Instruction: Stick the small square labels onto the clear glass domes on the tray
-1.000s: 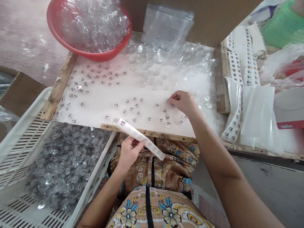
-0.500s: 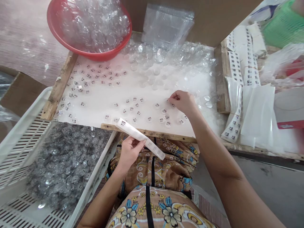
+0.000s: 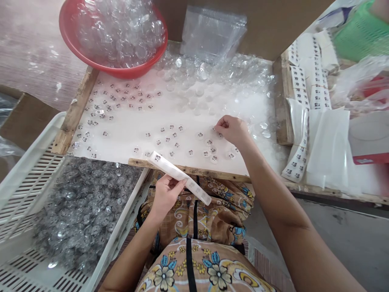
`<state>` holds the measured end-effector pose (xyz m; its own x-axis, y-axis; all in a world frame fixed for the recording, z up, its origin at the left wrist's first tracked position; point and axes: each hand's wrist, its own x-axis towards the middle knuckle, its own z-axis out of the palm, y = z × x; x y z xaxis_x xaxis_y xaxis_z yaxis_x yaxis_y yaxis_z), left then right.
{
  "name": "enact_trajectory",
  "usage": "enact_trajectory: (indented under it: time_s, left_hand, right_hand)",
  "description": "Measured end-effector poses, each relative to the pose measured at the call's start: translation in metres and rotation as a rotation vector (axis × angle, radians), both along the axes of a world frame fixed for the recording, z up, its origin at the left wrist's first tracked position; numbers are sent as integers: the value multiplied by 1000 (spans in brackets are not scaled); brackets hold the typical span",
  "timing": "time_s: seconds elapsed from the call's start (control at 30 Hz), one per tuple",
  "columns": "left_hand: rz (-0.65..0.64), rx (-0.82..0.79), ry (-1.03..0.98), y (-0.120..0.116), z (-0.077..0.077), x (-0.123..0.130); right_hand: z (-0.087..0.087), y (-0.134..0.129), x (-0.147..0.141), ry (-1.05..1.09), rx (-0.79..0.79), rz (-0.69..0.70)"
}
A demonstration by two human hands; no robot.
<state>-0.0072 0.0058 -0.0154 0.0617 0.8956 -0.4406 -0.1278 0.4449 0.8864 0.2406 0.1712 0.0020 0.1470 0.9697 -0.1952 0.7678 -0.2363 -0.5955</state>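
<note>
A folded white sticker strip (image 3: pixel 172 167) is pinched between the thumb and fingers of my left hand (image 3: pixel 166 194), over the wooden front edge of the white board (image 3: pixel 127 129). One printed panda-like sticker shows at its upper end. My right hand (image 3: pixel 233 130) is at the board's surface, thumb and forefinger pressed together at a small printed sticker (image 3: pixel 213 129). Whether a clear disc is between those fingertips is too small to tell. Several clear discs with dark prints lie around that hand and at the board's left. Plain clear discs (image 3: pixel 199 90) lie farther back.
A red basin (image 3: pixel 130 73) of clear discs stands at the back left. A white crate (image 3: pixel 127 202) full of printed discs is at the left. Banded sticker strips (image 3: pixel 299 158) lie right of a wooden rail (image 3: pixel 284 105). Behind stands a cardboard box (image 3: pixel 267 28).
Both hands keep almost the same places and grips. The view has shifted very slightly, with the board and the things around it a little farther left.
</note>
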Motion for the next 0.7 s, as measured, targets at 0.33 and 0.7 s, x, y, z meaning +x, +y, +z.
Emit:
enact_trajectory:
  time_s: [0.33, 0.7]
  left_hand:
    - [-6, 29, 20, 1, 0, 0]
    - [-4, 30, 6, 1, -4, 0]
  right_hand:
    - [7, 0, -1, -27, -85, 11]
    - [8, 8, 3, -34, -180, 35]
